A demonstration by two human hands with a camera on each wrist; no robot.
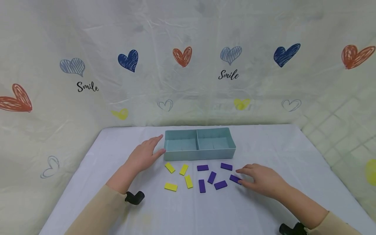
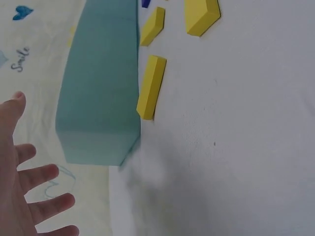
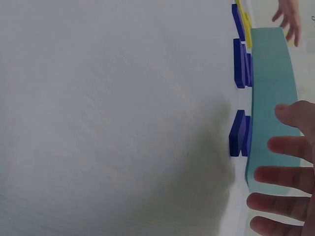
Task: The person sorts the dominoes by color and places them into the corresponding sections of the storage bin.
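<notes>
A pale teal box [image 1: 199, 155] with two compartments stands toward the back of the table. Beside its left end is my left hand [image 1: 143, 155], fingers spread, holding nothing; whether it touches the wall I cannot tell. Several yellow blocks [image 1: 171, 186] lie flat in front of the left compartment. To their right lie several purple blocks [image 1: 220, 185]. My right hand [image 1: 262, 181] hovers by the rightmost purple block [image 1: 235, 179], the thumb overlapping its end in the head view. In the right wrist view those fingers [image 3: 285, 174] are spread and the purple block [image 3: 237, 133] lies apart from them.
White cloth covers the table [image 1: 182, 215]. A hanging sheet [image 1: 202, 88] printed with hearts rises behind the table's back edge. Dark wrist-worn devices show at the left cuff [image 1: 135, 197] and the right cuff [image 1: 293, 229].
</notes>
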